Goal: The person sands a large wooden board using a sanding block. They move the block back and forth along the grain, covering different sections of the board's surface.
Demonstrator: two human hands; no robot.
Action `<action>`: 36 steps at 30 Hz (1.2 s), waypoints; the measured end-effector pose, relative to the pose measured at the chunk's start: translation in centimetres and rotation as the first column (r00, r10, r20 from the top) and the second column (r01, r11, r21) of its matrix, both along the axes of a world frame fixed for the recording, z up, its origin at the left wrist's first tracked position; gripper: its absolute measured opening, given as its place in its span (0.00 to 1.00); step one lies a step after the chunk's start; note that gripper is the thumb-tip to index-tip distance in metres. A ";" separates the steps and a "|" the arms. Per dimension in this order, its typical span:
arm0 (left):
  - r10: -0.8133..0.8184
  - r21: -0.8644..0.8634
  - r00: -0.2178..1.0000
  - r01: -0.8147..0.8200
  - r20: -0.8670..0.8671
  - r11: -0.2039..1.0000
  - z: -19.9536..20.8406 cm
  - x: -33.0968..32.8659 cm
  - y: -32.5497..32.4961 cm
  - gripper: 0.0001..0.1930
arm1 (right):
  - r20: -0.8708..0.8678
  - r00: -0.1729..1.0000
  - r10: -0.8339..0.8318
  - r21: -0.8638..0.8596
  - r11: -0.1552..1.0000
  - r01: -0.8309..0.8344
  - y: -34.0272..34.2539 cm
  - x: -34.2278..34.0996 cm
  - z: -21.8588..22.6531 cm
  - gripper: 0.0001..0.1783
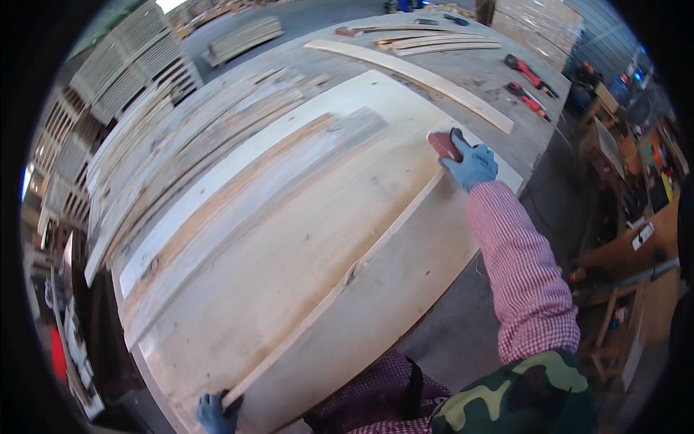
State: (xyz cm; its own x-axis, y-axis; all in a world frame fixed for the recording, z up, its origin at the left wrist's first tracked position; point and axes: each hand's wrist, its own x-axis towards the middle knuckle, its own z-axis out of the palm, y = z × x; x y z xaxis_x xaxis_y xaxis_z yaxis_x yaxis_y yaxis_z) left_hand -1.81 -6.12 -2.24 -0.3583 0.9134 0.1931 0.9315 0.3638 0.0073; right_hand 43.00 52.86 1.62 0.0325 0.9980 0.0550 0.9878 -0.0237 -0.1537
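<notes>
Biggest first: we've got the worktable under everything, with the pale panel across its near half. The long board looks stood on edge over that panel, running near left to far right, broad face toward us; probably set so its top edge stays reachable. Weathered boards lie flat on the panel's left, slats beyond them, likely to keep our working strip free.

Our right hand is at the board's far end, fingers clamped on the reddish block (the grip looks palm-over, good for pressing). Our left hand is at the near end, seemingly to steady it; partly cut off, so we can't tell if the fingers are closed. Power tools sit far right, apart from both hands.
</notes>
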 end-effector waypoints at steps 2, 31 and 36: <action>0.019 0.029 0.999 -0.020 0.046 0.999 1.0 1.0 1.3 0.16 | 0.022 0.984 0.174 0.069 0.982 -0.175 -4.6 -2.0 -0.4 0.44; 0.271 0.215 0.748 -0.481 0.606 0.850 0.7 -2.5 -7.3 0.20 | -0.226 0.914 0.338 0.192 0.935 -0.298 -12.7 -6.5 -3.4 0.42; 0.195 0.238 0.828 -0.363 0.526 0.901 1.0 5.6 4.4 0.20 | 0.036 0.742 0.670 0.351 0.686 -0.637 -24.8 -15.3 -0.5 0.41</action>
State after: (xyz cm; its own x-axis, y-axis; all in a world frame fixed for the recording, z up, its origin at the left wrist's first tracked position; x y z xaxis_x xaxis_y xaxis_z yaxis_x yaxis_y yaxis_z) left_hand 3.83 -1.69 -1.27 -0.7109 0.6782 0.1862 0.6357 0.5065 0.5825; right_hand 27.68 28.07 1.13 -0.6001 0.6913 0.4025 0.7154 0.6889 -0.1166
